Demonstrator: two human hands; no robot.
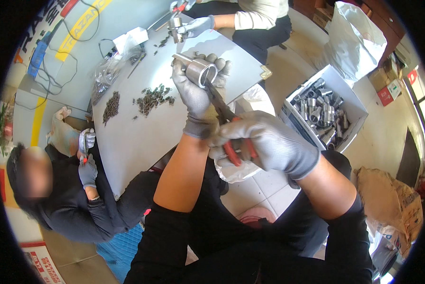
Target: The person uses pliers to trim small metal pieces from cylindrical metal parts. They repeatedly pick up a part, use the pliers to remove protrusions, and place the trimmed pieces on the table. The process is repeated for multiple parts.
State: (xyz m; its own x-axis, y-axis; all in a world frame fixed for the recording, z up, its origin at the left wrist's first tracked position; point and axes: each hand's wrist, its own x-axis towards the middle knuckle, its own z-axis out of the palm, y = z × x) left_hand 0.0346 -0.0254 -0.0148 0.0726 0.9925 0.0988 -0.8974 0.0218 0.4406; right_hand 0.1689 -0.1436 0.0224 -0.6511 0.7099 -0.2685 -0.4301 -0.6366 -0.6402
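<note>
My left hand (pixel 198 96), in a grey coated glove, holds a hollow metal cylinder part (pixel 199 72) with a narrower stem. The cylinder's open end faces toward me. My right hand (pixel 269 142), gloved alike, grips red-handled pliers (pixel 231 151). Their dark jaws (pixel 216 96) reach to the rim of the cylinder's opening; whether they pinch anything there I cannot tell. Both hands are above the near edge of a grey-white table (pixel 134 142). On it lie a loose pile of small metal springs (pixel 154 99) and a tighter pile of small dark parts (pixel 111 106).
To the right, a cardboard box (pixel 354 131) holds several metal cylinder parts (pixel 322 106); a white sack (pixel 356 42) stands behind. A co-worker's gloved hands (pixel 200 27) work at the far side, another person (pixel 84 198) sits left. A plastic bag (pixel 109 72) lies on the table.
</note>
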